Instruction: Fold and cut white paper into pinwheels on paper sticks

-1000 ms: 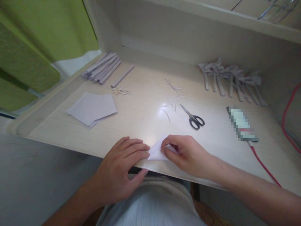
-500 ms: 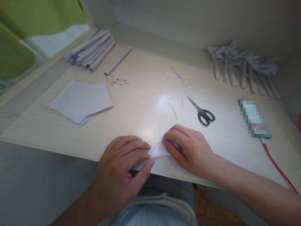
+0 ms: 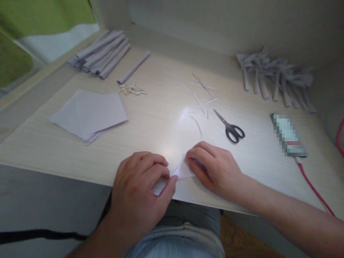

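Observation:
A small folded piece of white paper [image 3: 182, 171] lies at the near edge of the pale wooden desk [image 3: 150, 122]. My left hand [image 3: 139, 186] has curled fingers and pinches the paper's left end between thumb and fingers. My right hand [image 3: 212, 167] presses bent fingertips down on the paper's right part and covers most of it. The two hands almost touch over the paper.
Black-handled scissors [image 3: 231, 129] lie just beyond my right hand, with thin paper strips [image 3: 201, 98] behind them. A stack of paper sheets [image 3: 87, 114] sits at the left, rolled paper tubes [image 3: 100, 53] at the back left, finished paper pieces [image 3: 274, 77] at the back right. A phone [image 3: 287, 135] with a red cable [image 3: 313, 188] lies at the right.
My left hand's fingers have curled from flat into a pinch on the paper's left end. The view has tipped down and nearer; my right hand stays pressed on the paper.

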Motion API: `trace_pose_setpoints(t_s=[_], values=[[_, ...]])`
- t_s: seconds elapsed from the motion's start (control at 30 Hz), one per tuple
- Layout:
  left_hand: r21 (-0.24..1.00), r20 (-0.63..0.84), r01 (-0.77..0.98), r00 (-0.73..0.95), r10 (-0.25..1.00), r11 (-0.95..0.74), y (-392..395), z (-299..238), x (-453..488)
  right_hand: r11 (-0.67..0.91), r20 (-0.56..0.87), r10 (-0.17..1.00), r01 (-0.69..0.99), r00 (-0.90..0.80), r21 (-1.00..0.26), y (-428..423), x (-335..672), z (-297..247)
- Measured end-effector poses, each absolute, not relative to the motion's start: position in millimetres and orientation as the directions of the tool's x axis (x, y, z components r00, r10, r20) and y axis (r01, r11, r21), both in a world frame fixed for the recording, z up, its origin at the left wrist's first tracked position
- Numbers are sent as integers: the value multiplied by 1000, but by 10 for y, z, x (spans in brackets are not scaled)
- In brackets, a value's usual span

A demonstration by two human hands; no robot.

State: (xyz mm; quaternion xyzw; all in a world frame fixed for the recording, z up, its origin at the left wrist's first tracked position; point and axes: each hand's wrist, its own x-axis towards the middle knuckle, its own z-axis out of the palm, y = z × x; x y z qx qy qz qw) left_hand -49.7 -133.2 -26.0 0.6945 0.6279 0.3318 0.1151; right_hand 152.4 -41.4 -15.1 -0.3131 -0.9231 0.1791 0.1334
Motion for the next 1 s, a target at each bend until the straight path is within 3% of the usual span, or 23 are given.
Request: trace_pose_setpoints(t_s=[1.0], values=[[562,293,805,21,956,-190,-1324,-259,-519,716,93,633,536,-769,-446,-399,1527,-173]])
